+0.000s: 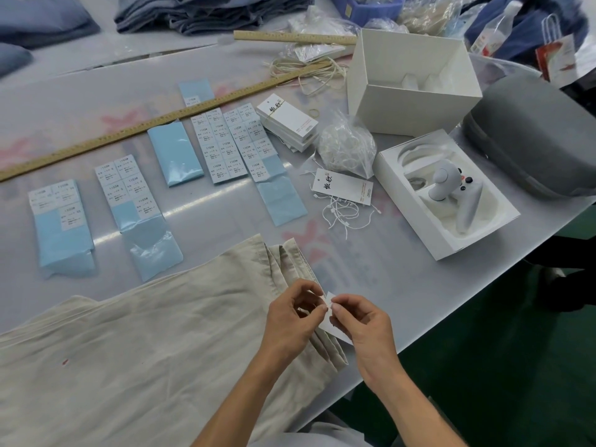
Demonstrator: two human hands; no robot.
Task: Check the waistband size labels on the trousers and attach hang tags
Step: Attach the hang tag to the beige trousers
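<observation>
The trousers (145, 343) lie on the table (403, 285) at its near edge, with both hands (292, 321) (364, 324) meeting over their right end. Behind them a row of sticker sheets (222, 146) runs left to right, and a long ruler (154, 122) lies slantwise behind those. Right of the sheets sits a stack of hang tags (288, 122), then a bag of loops (346, 146), with two open boxes (416, 82) (448, 195) farther right.
</observation>
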